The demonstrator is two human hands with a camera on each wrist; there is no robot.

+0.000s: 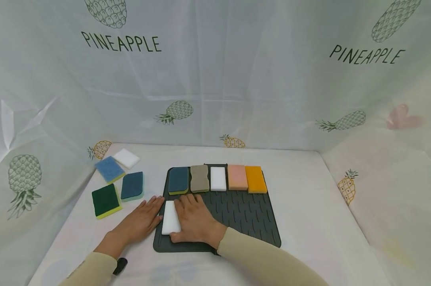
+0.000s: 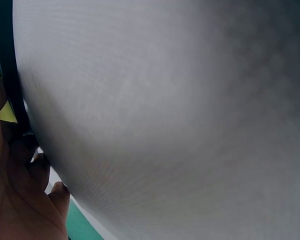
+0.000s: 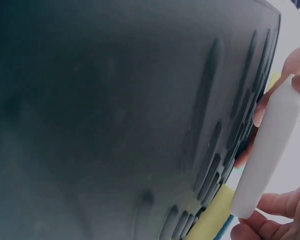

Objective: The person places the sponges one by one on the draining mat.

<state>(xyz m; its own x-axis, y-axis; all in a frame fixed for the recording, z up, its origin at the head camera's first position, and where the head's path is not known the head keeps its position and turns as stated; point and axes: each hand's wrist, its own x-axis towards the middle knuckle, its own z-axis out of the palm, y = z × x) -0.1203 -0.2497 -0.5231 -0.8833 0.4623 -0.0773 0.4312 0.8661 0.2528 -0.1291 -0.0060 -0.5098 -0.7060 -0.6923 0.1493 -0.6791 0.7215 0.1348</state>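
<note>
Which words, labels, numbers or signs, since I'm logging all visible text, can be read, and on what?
"PINEAPPLE": on the backdrop sheet, upper left, below a pineapple drawing.
"PINEAPPLE": on the backdrop sheet, upper right, also below a pineapple drawing.
No readable text shows on the black mat, the white block or the other sponges.

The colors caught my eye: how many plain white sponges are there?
3. One white sponge lies far left on the table, another mid-row on the dark mat, a third at the mat's near left, held by the right hand.
</note>
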